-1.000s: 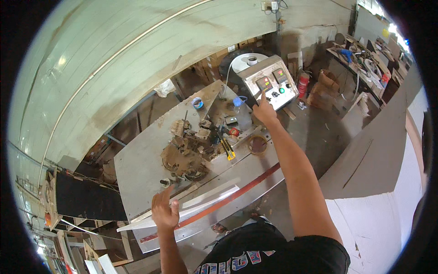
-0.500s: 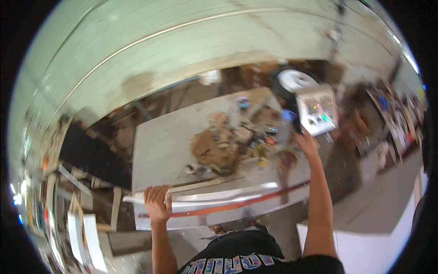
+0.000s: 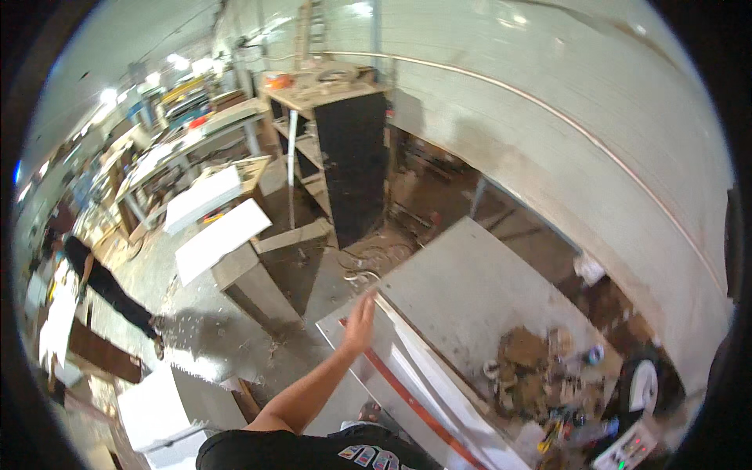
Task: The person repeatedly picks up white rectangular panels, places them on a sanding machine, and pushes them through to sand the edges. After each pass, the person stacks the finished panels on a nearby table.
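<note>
My left hand [image 3: 360, 323] reaches over the near left corner of the grey worktable [image 3: 462, 266]. Its fingers are stretched out, close to the ends of long white strips [image 3: 439, 368] lying along the table edge. Just below that hand runs a narrow orange-red strip [image 3: 401, 387]. A brown heap of scraps [image 3: 523, 348] and small loose items sit farther along the tabletop. Out of the picture is my right hand.
A black-sided shelf cabinet [image 3: 352, 164] stands beyond the table. White boards [image 3: 223, 239] rest on low stands to the left, and white boxes [image 3: 180, 407] are near my left side. Farther left stands another person [image 3: 106, 282]. A white device with lights [image 3: 630, 446] is at lower right.
My view has swung left, bringing the cabinet and another person into sight. My left hand was curled over the strips' end and now has straight fingers. My right hand, formerly beside the white device, has left view.
</note>
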The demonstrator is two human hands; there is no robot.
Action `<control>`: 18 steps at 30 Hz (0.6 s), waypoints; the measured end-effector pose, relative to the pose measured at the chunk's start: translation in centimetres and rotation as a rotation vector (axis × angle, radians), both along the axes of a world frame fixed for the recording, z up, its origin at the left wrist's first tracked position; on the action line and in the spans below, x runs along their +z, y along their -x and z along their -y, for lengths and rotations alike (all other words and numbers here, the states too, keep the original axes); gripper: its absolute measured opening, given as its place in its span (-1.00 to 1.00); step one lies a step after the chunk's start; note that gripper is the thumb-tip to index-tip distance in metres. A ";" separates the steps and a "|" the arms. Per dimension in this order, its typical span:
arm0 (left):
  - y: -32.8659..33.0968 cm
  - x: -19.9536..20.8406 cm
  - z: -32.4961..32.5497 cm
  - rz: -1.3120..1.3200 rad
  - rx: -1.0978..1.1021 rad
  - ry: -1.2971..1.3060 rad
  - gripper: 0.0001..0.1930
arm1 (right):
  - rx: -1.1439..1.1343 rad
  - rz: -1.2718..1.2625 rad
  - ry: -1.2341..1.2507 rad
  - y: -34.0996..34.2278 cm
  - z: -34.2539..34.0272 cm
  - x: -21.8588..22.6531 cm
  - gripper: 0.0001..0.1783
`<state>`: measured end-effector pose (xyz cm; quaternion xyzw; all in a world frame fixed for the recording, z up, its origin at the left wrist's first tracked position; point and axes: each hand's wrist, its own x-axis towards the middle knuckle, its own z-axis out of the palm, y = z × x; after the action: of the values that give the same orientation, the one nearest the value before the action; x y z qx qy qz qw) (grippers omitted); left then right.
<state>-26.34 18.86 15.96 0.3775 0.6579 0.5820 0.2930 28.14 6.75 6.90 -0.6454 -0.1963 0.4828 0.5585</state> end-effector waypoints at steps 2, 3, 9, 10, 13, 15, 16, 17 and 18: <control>1.5 -4.7 1.6 -0.049 -0.258 0.178 -0.36 | 0.089 0.045 0.006 4.1 -3.7 3.3 -0.48; 0.9 -6.8 2.6 -0.017 -0.388 0.138 -0.33 | 0.129 0.060 0.008 5.8 -5.3 4.9 -0.48; -3.4 -10.7 3.3 -0.292 -0.636 0.261 -0.01 | 0.314 0.181 -0.012 13.2 -10.8 12.3 -0.51; -3.6 -10.3 2.7 -0.301 -0.656 0.279 -0.03 | 0.337 0.193 -0.023 14.0 -11.2 13.2 -0.51; -3.2 -8.1 1.7 -0.326 -0.711 0.415 -0.10 | 0.414 0.218 -0.063 15.9 -11.8 15.4 -0.52; -2.7 -5.9 2.0 -0.343 -0.717 0.492 -0.16 | 0.466 0.241 -0.092 16.9 -11.7 16.6 -0.53; -2.6 -4.8 2.6 -0.361 -0.696 0.421 -0.19 | 0.494 0.250 -0.111 17.1 -11.5 17.1 -0.53; -2.7 -3.5 3.6 -0.404 -0.671 0.353 -0.22 | 0.525 0.259 -0.127 17.3 -11.2 17.6 -0.53; -2.6 -2.3 4.6 -0.453 -0.644 0.306 -0.26 | 0.553 0.266 -0.149 17.5 -11.0 18.1 -0.54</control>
<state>-23.69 14.31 13.66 0.6345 0.6329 0.2586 0.3606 10.62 17.74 24.96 -0.5824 -0.4704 0.5120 0.4211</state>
